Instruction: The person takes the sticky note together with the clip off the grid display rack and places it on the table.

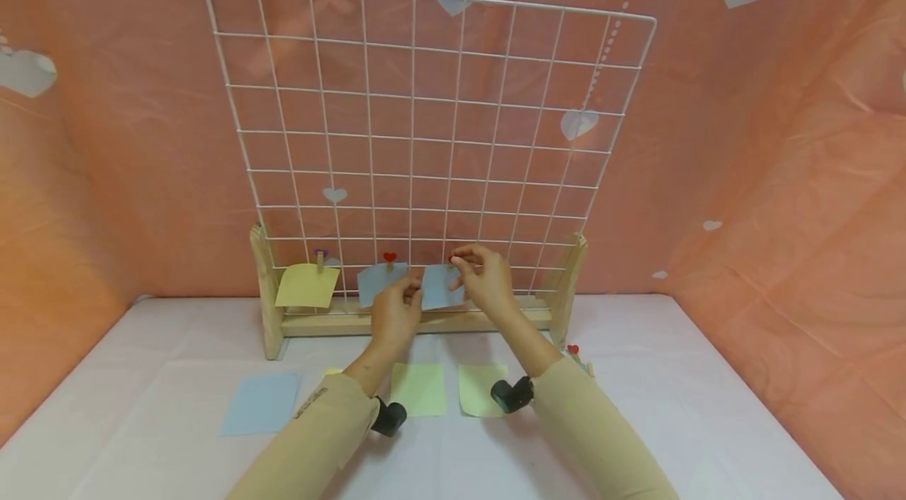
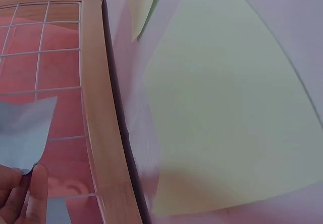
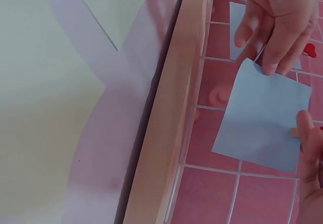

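Observation:
A white wire grid stands in a wooden base at the back of the table. Both hands hold a blue paper note against the grid's lowest row. My left hand pinches the note's lower left corner; its fingers grip the blue note in the left wrist view. My right hand pinches a small wooden clip with a red heart at the note's upper right edge. A second blue note and a yellow note hang clipped to the left.
On the white tablecloth lie a loose blue note at the left and two pale yellow notes under my forearms. A spare heart clip lies beside the stand's right foot. Orange cloth with white hearts surrounds the table.

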`<action>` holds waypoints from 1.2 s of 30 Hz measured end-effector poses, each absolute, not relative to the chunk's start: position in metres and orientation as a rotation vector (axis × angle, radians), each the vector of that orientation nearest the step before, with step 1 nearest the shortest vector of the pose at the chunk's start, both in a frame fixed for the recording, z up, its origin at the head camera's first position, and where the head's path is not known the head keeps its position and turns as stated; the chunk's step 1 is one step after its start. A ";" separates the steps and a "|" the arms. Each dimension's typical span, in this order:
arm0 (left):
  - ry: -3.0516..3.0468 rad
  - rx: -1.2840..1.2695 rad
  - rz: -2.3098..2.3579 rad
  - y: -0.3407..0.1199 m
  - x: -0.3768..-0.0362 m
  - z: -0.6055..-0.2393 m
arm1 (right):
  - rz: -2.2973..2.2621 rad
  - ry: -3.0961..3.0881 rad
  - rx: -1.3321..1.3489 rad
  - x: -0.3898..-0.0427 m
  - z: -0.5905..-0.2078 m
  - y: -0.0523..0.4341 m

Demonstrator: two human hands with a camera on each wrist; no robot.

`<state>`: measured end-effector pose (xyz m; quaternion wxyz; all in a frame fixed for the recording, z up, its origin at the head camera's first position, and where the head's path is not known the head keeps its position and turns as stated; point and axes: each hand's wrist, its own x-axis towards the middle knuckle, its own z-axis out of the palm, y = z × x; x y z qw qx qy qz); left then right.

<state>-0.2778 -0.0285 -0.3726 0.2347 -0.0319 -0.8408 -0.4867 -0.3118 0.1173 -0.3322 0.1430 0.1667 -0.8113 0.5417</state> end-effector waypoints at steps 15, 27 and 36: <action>-2.295 -0.124 -1.422 -0.027 -0.269 -0.382 | 1.506 -2.223 0.459 -0.309 -0.329 0.128; -2.358 -0.129 -1.546 -0.041 -0.253 -0.393 | 1.729 -2.223 0.473 -0.302 -0.343 0.151; -2.358 -0.142 -1.650 -0.050 -0.240 -0.394 | 1.720 -2.324 0.424 -0.290 -0.349 0.168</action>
